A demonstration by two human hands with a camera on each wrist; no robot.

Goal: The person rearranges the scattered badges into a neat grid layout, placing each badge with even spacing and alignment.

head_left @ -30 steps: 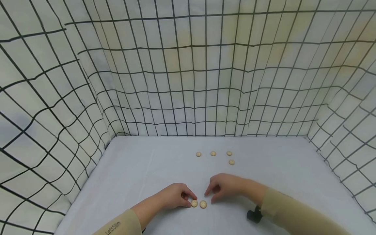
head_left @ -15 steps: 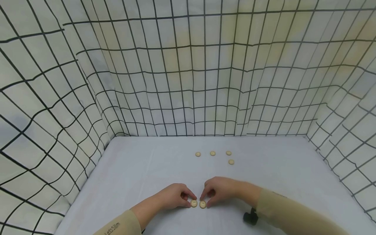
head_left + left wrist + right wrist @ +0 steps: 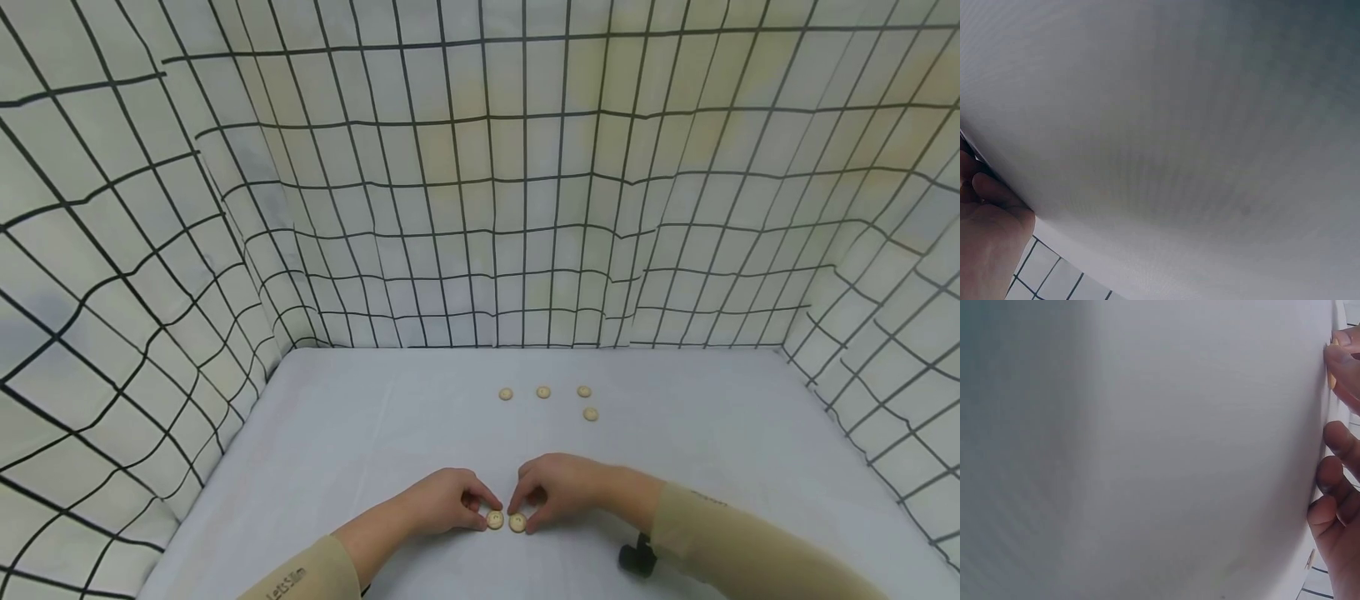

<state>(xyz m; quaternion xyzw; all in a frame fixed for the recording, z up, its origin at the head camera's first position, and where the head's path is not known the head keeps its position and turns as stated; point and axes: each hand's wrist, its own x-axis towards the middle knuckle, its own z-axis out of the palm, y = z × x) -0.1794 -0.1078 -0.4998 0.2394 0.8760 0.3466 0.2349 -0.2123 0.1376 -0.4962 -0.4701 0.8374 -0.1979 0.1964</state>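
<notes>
Two round, pale wooden buttons lie side by side near the front of the table, a small gap between them. My left hand [image 3: 447,502] pinches the left button [image 3: 495,520] by its edge, index finger at the far side and thumb at the near side. From the other side, my right hand [image 3: 558,486] holds the right button [image 3: 517,522] the same way between thumb and index finger. The left wrist view catches only curled fingers [image 3: 999,190] at its left border. In the right wrist view a sliver of button [image 3: 1332,381] shows by the fingertips.
Farther back, three more buttons form a row: left [image 3: 506,393], middle [image 3: 543,392] and right [image 3: 584,391]. Another button [image 3: 591,414] lies just in front of the right one. White walls with a black grid [image 3: 495,208] enclose the white table [image 3: 360,425].
My right hand has moved left and nearer, and its thumb and index finger have closed on the right button. The left hand has stayed at its button.
</notes>
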